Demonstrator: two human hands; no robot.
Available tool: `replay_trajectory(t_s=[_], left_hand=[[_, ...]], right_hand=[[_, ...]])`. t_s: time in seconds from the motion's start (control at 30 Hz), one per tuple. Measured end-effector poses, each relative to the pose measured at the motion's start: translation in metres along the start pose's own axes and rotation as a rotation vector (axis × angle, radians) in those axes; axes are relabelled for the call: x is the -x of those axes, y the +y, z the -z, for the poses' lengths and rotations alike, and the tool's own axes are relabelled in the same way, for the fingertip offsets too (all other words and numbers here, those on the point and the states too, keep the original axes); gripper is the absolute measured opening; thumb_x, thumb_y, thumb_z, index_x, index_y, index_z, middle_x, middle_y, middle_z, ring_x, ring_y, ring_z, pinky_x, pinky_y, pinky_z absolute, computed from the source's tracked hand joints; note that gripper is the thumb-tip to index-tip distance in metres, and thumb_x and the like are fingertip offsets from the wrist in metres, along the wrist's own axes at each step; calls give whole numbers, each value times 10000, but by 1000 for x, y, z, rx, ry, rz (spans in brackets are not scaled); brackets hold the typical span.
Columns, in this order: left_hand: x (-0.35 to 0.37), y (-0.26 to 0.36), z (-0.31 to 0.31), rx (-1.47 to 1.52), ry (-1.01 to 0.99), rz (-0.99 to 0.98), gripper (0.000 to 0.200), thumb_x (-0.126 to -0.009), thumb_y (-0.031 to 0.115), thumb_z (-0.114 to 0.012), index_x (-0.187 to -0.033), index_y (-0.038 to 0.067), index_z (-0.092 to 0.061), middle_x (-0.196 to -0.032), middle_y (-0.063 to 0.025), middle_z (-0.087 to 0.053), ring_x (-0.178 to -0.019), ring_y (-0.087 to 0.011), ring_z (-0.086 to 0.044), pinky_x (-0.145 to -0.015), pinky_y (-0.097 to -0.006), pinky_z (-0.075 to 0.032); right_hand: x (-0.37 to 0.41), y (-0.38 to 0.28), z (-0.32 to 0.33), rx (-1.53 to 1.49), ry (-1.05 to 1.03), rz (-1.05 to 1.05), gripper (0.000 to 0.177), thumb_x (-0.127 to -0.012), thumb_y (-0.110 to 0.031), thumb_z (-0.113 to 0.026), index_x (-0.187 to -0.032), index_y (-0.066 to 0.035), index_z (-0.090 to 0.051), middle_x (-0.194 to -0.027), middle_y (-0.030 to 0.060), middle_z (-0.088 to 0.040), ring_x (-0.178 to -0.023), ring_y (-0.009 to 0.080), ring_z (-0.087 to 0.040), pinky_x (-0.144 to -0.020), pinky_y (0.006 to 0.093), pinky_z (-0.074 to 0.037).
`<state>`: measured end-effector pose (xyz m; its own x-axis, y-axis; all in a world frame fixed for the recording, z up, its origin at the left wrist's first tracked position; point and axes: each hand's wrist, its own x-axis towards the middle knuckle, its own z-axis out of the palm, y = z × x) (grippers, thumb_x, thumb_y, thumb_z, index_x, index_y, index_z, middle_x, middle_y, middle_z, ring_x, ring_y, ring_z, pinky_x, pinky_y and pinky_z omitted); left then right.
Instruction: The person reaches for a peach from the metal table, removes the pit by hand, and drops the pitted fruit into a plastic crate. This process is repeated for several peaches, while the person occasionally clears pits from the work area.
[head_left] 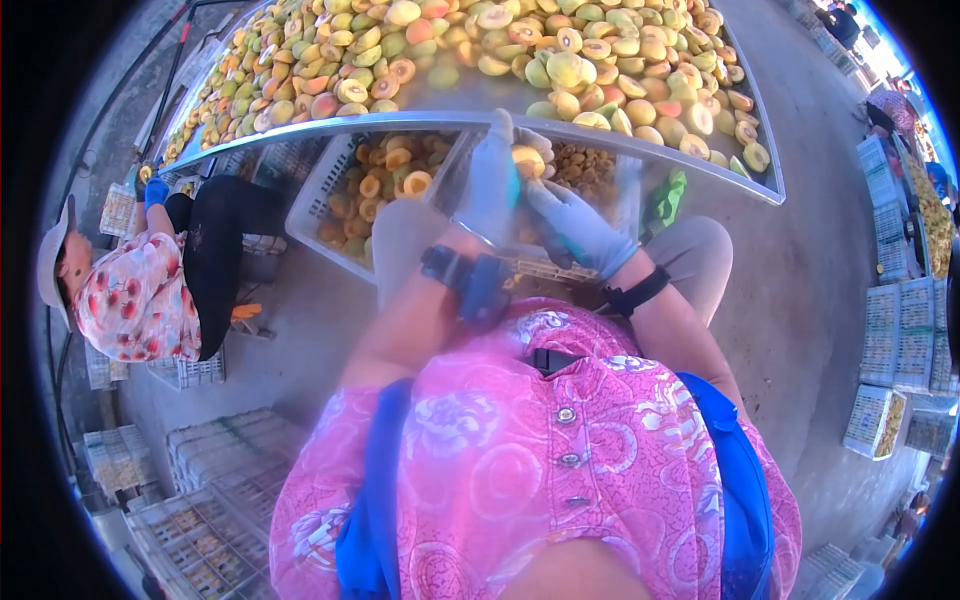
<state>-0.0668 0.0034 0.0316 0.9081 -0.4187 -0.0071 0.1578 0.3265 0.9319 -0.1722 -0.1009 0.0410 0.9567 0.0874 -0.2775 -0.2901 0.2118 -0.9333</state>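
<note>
Both my hands wear pale gloves and meet at the near edge of a metal-rimmed table (380,121) heaped with halved and whole yellow-orange fruit (420,30). Between them is one piece of fruit (527,161). My left hand (490,180) is raised upright beside it, partly blurred, with its fingers pressed together around the fruit's side. From the right, my right hand (575,222) reaches its fingertips to the same fruit. Below the table edge, a white crate (308,205) holds fruit halves. Another crate (628,190) behind my hands contains small brown pieces.
A co-worker in a hat and floral shirt (135,300) sits at the left, a blue-gloved hand at the table. Something green (669,198) lies by my right knee. Stacked crates (225,450) stand at lower left, more crates (900,330) at right. Other people are farther right.
</note>
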Motion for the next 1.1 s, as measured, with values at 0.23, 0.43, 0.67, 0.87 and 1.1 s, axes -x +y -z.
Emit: replay_trajectory(t_s=[0.23, 0.43, 0.67, 0.87, 1.1], left_hand=[[-3, -8, 9, -107, -157, 104, 705, -925, 658, -411, -829, -4, -635, -750, -131, -649, -665, -231, -641, -622, -344, -541], [7, 9, -4, 168, -162, 362, 554, -975, 561, -411, -791, 63, -570, -824, -93, -618, -709, -215, -595, -692, -345, -520], [-19, -17, 14, 425, 113, 305, 482, -930, 556, -515, -887, 85, -609, -836, -105, -658, -736, -284, -652, -663, -409, -564], [-52, 40, 94, -405, 290, -167, 331, -959, 335, -574, -1013, 18, -653, -953, -59, -635, -863, -143, -609, -757, -282, -497], [-103, 20, 31, -1390, -210, -307, 514, -857, 362, -653, -1207, -9, -586, -1278, -166, -551, -1168, -245, -533, -1007, -343, -396]], right_hand=[[2, 11, 12, -461, -257, -206, 290, -1001, -429, -461, -1029, -150, -534, -597, -101, -352, -412, 23, -284, -354, 191, -183], [-17, 41, 26, -822, -602, -241, 329, -1014, -442, -420, -977, -130, -519, -582, -92, -308, -368, 21, -229, -306, 202, -155], [-9, 43, 30, -1011, -755, -225, 377, -1025, -452, -375, -1010, -106, -524, -594, -79, -310, -366, 26, -241, -301, 201, -190], [-14, 44, 52, -1212, -628, -55, 389, -1039, -428, -339, -1018, -89, -528, -608, -64, -333, -372, 33, -266, -297, 206, -220], [-27, 44, 54, -1167, -632, -46, 414, -1036, -450, -327, -1009, -91, -532, -606, -55, -355, -351, 47, -252, -290, 215, -226]])
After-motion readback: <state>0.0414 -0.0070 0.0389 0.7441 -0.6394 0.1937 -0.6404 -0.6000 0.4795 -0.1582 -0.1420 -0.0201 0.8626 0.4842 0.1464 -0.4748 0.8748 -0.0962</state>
